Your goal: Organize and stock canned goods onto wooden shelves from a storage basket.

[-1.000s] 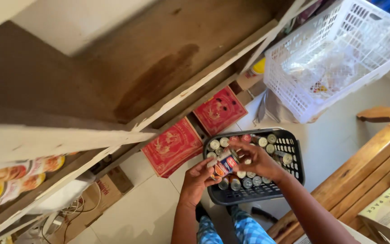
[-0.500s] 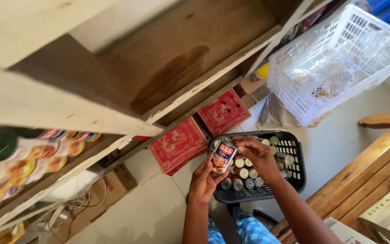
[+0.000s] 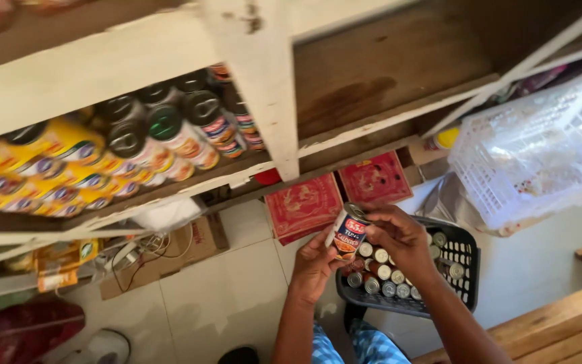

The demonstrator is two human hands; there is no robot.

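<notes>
— Up it comes! Since a moment ago the tin can (image 3: 346, 235) has been lifted clear of the black basket (image 3: 465, 259), and the view has swung left, bringing a whole shelf of stacked cans (image 3: 170, 138) into sight.

— Who has hold of it?

— Both hands. The right hand (image 3: 399, 237) curls over the can's top and far side, fingers closed around it. The left hand (image 3: 314, 264) comes in from below, fingers pressed against the lower part of the label. So the can is pinched between the two, tilted, its silver lid pointing up toward the shelving.

— And where is that, exactly?

— In the air, just above the near-left edge of the black basket, in front of the two red boxes (image 3: 337, 195) lying on the tiled floor (image 3: 223, 283).

— What's left in the basket?

— More small cans (image 3: 380, 276), standing upright in rows, their silver tops showing, right beneath the hands.

— Anything else around?

— A white post (image 3: 264, 81) of the wooden shelf unit runs down the middle of the view. To its left the stacked cans lie on their sides with dark ends facing out. A white plastic crate (image 3: 540, 148) sits at the right, well apart from the hands, and a flattened piece of cardboard (image 3: 170, 259) with tangled cables lies on the floor under the shelf.
</notes>
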